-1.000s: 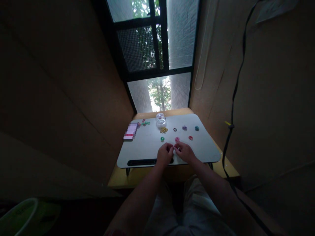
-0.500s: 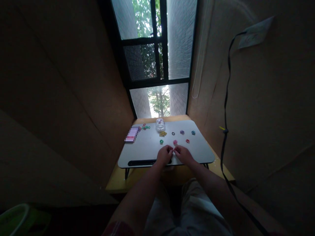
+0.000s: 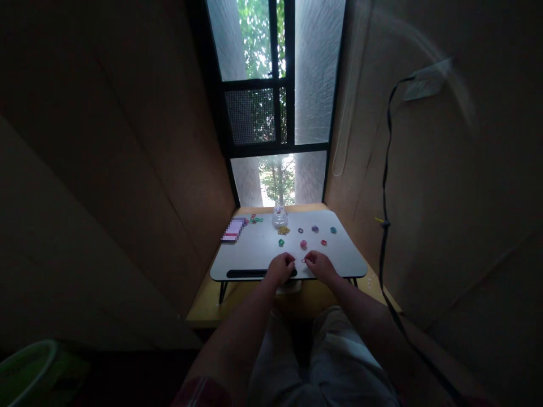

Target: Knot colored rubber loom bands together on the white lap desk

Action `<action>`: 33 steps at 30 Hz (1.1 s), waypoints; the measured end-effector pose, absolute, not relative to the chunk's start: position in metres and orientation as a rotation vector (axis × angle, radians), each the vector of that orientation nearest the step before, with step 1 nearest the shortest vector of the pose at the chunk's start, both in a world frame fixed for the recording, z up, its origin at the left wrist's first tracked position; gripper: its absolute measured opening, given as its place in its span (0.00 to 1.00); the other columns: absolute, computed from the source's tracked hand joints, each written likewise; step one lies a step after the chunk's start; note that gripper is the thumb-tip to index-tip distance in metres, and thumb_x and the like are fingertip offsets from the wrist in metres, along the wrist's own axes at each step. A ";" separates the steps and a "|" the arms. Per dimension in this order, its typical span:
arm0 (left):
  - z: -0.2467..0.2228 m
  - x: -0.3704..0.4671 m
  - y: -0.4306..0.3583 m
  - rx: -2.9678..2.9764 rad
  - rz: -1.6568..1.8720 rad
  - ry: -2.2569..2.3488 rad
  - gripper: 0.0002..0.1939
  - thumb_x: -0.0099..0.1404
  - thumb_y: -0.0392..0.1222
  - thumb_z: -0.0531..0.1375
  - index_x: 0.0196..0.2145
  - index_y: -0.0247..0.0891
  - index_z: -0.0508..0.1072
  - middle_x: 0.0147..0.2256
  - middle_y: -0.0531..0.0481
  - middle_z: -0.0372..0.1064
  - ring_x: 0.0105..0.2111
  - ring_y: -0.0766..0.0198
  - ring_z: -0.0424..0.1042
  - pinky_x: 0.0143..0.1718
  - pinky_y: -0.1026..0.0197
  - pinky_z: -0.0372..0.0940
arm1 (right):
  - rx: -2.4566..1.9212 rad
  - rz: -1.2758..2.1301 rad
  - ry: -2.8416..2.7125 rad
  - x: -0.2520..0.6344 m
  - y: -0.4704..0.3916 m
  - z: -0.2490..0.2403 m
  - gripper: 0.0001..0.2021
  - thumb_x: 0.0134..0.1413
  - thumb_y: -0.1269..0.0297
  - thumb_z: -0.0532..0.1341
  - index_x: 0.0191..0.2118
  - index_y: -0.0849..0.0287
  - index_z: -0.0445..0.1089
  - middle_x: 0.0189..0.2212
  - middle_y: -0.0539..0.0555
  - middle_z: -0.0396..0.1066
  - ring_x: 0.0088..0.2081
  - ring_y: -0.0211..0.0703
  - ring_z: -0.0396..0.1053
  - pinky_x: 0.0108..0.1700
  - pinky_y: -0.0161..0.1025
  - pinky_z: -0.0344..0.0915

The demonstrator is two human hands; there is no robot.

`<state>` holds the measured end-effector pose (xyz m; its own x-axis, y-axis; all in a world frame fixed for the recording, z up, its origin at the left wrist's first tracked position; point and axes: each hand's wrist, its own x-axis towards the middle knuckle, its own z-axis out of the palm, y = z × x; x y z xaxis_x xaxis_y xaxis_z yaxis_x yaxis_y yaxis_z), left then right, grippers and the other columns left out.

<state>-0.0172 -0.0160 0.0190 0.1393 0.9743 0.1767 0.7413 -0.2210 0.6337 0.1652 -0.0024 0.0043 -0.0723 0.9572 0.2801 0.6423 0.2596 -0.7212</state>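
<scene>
At the front of the white folding table [image 3: 250, 254], my right hand [image 3: 321, 265] pinches a small pink ring [image 3: 304, 260] at its fingertips. My left hand [image 3: 281, 268] is closed in a pinch just to the left, apart from the right one; whatever its fingers may hold is too small to make out. Beyond the hands lie small piles of coloured rings: a pink pile [image 3: 304, 244], a green one [image 3: 281, 242], a red one [image 3: 323, 242], a yellow one [image 3: 283, 230], a purple one [image 3: 314, 229] and a blue one [image 3: 333, 230]. One dark ring [image 3: 301, 230] sits among them.
A clear jar [image 3: 279, 217] stands at the table's back edge. Red and green linked rings [image 3: 255, 220] lie at the back left, beside a blurred-out phone-like rectangle [image 3: 233, 230]. A black slot [image 3: 246, 273] runs along the front. A black cord [image 3: 384, 249] hangs at right.
My hands have moved apart from nearly touching, and the pink ring now shows at my right fingertips. The head view has shifted slightly.
</scene>
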 end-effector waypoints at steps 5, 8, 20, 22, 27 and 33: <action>0.016 -0.026 -0.027 2.053 0.810 1.684 0.07 0.60 0.39 0.59 0.37 0.37 0.73 0.34 0.48 0.73 0.34 0.63 0.70 0.38 0.62 0.63 | -1.494 0.604 -1.725 0.173 -0.007 0.006 0.07 0.47 0.63 0.59 0.29 0.60 0.73 0.25 0.51 0.73 0.27 0.39 0.68 0.30 0.33 0.60; 0.012 -0.033 -0.031 2.055 0.818 1.726 0.08 0.59 0.39 0.60 0.38 0.36 0.73 0.36 0.47 0.72 0.36 0.63 0.69 0.40 0.61 0.63 | -1.533 0.601 -1.680 0.181 -0.012 0.009 0.08 0.46 0.63 0.59 0.28 0.60 0.72 0.24 0.52 0.73 0.26 0.38 0.68 0.30 0.33 0.60; 0.016 -0.044 -0.024 2.022 0.737 1.699 0.08 0.59 0.40 0.59 0.36 0.38 0.75 0.35 0.48 0.74 0.35 0.63 0.71 0.39 0.62 0.63 | -1.750 0.479 -1.646 0.223 0.005 0.011 0.05 0.48 0.64 0.61 0.28 0.60 0.71 0.25 0.51 0.73 0.26 0.36 0.66 0.28 0.32 0.56; 0.016 -0.048 -0.019 2.017 0.722 1.691 0.07 0.59 0.40 0.59 0.36 0.39 0.75 0.34 0.49 0.75 0.34 0.63 0.71 0.38 0.62 0.63 | -1.786 0.439 -1.653 0.227 0.012 0.009 0.05 0.49 0.64 0.61 0.28 0.60 0.71 0.26 0.51 0.73 0.27 0.36 0.66 0.29 0.32 0.55; 0.013 -0.057 -0.005 1.953 0.711 1.660 0.08 0.59 0.42 0.59 0.34 0.39 0.76 0.32 0.50 0.75 0.32 0.64 0.72 0.35 0.63 0.62 | -1.833 0.334 -1.618 0.234 0.036 0.012 0.06 0.51 0.64 0.60 0.30 0.60 0.71 0.28 0.53 0.74 0.29 0.38 0.67 0.30 0.33 0.56; 0.015 -0.064 -0.002 1.857 0.737 1.552 0.08 0.59 0.43 0.59 0.32 0.37 0.75 0.30 0.50 0.74 0.29 0.66 0.70 0.32 0.64 0.62 | -1.768 0.313 -1.527 0.241 0.062 0.016 0.08 0.50 0.62 0.60 0.33 0.60 0.72 0.30 0.55 0.74 0.30 0.40 0.68 0.31 0.34 0.58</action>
<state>-0.0638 -0.0018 0.0152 0.1616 0.9862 0.0367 0.6515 -0.1346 0.7466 0.2410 0.0616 0.0159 0.2532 0.9237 0.2875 0.7358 0.0091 -0.6771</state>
